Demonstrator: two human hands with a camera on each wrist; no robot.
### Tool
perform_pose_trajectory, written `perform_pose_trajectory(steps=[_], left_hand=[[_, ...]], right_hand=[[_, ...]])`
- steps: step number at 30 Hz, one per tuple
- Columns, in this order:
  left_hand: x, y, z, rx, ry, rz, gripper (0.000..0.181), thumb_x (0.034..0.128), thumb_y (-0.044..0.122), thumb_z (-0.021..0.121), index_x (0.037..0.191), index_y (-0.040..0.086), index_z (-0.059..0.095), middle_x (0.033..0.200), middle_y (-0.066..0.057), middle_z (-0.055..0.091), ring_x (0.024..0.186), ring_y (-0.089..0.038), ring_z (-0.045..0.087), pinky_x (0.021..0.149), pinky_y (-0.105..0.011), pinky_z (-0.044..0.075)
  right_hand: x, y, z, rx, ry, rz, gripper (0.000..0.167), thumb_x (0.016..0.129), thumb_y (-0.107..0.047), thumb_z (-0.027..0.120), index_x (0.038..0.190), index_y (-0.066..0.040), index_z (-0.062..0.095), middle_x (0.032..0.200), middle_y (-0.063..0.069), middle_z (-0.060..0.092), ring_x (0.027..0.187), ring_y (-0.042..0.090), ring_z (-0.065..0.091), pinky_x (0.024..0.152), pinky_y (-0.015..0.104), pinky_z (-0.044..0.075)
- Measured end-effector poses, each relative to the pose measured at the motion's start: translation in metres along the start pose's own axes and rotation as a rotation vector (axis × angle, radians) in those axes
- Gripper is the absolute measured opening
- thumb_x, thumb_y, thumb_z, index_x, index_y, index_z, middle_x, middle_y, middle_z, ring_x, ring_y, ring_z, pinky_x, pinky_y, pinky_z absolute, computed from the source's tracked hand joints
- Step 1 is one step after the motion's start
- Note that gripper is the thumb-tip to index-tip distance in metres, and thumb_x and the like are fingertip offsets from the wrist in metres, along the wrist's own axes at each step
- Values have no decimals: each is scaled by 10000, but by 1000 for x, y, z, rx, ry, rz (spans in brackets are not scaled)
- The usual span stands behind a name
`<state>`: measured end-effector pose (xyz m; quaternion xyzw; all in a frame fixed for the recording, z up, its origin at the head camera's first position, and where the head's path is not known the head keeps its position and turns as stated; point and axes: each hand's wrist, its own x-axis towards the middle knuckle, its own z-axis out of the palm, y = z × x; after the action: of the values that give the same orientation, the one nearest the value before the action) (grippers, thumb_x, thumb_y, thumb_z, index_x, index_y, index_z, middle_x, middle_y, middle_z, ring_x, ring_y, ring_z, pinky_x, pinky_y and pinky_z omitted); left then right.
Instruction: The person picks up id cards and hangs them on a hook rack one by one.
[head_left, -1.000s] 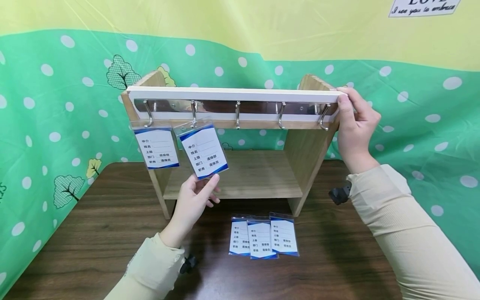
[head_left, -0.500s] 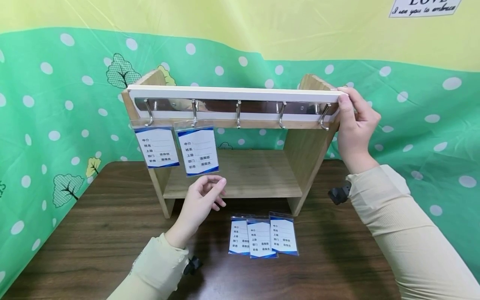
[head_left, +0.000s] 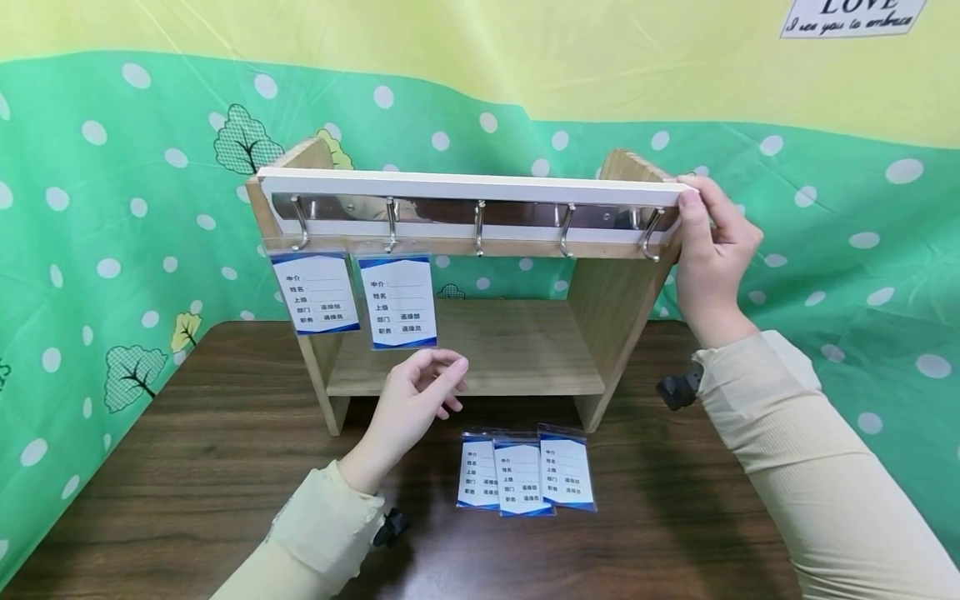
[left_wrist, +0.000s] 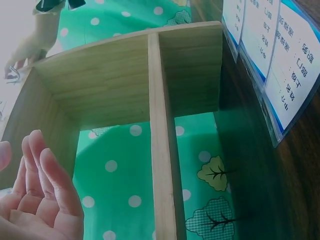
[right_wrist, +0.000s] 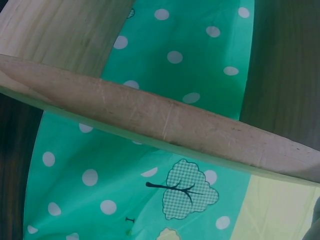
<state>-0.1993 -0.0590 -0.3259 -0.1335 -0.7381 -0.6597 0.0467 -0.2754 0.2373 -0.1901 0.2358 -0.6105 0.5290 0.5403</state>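
Three loose badges on the table, two hanging badges on the hook rail.
The loose badges overlap in front of the wooden shelf. The left hand is empty, fingers loosely bent, just below the second hanging badge. Both hang from the rail's two leftmost hooks; the right hand grasps its right end. Behind is a dotted green cloth.

The head picture is bright and clear. A soft dark shadow lies on the bench beside the right arm, and the metal strip shines. In the left wrist picture, the top left corner is washed out white. The right wrist picture is dimmer and a bit fuzzy.
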Motion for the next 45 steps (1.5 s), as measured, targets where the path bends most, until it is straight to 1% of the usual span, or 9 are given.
perform_pose_trajectory(steps=[5, 12, 19, 24, 29, 31, 35, 41, 45], left_hand=[[-1, 2, 2, 0, -12, -2, 224, 989, 217, 610, 1113, 37, 660, 911, -233, 685, 636, -193, 660, 592, -316, 559], [-2, 1, 5, 9, -35, 3, 213, 988, 220, 610, 1103, 51, 666, 910, -220, 688, 656, -212, 667, 593, -295, 549], [-2, -6, 13, 56, -71, 22, 206, 974, 239, 636, 1089, 73, 680, 896, -166, 700, 663, -171, 652, 589, -306, 553], [-4, -12, 22, 115, -107, 48, 214, 952, 267, 669, 1069, 91, 698, 885, -126, 714, 657, -138, 639, 589, -326, 553], [-6, -17, 32, 187, -142, 66, 201, 939, 283, 684, 1050, 119, 719, 853, -33, 711, 666, -101, 605, 609, -245, 508], [-7, -18, 36, 211, -156, 63, 197, 937, 295, 684, 1044, 134, 721, 850, -1, 707, 681, -102, 587, 615, -234, 491], [-7, -23, 46, 241, -192, 52, 203, 938, 324, 679, 1045, 157, 723, 861, 36, 705, 707, -84, 570, 638, -223, 478], [-6, -30, 60, 234, -232, 9, 226, 929, 338, 689, 1051, 151, 727, 911, 26, 717, 702, -64, 576, 661, -208, 486], [-5, -33, 68, 238, -259, -21, 242, 918, 347, 700, 1051, 146, 727, 909, 34, 717, 712, -66, 578, 673, -210, 483]], right_hand=[[-1, -3, 1, 14, 0, -1, 256, 919, -91, 573, 1024, 90, 720, 883, -124, 720, 775, 48, 578, 698, 173, 410], [-1, 5, -2, 11, -6, -11, 255, 921, -90, 571, 1026, 91, 717, 877, -127, 724, 736, 40, 555, 656, 165, 381], [0, 6, -1, -3, -17, -19, 260, 927, -95, 568, 1028, 98, 710, 883, -134, 724, 721, 37, 539, 641, 165, 366], [1, 11, -4, -21, -13, -1, 236, 928, -112, 570, 1005, -1, 763, 903, -74, 740, 748, 54, 555, 649, 175, 365], [1, 13, -5, -32, -5, 9, 225, 930, -121, 579, 1013, -45, 774, 913, -50, 742, 752, 65, 550, 634, 180, 340], [1, 14, -5, -40, -7, 9, 226, 932, -127, 581, 1015, -43, 773, 916, -56, 742, 751, 65, 549, 631, 181, 335], [1, 14, -5, -32, -7, 9, 238, 929, -121, 585, 1023, 19, 753, 912, -73, 740, 762, 72, 562, 646, 183, 357], [-1, 14, -4, -22, -4, 15, 231, 929, -115, 588, 1025, 13, 755, 911, -67, 740, 764, 72, 562, 644, 186, 356], [0, 11, -2, -3, -2, 7, 244, 925, -100, 576, 1022, 60, 734, 904, -89, 738, 767, 65, 573, 664, 177, 383]])
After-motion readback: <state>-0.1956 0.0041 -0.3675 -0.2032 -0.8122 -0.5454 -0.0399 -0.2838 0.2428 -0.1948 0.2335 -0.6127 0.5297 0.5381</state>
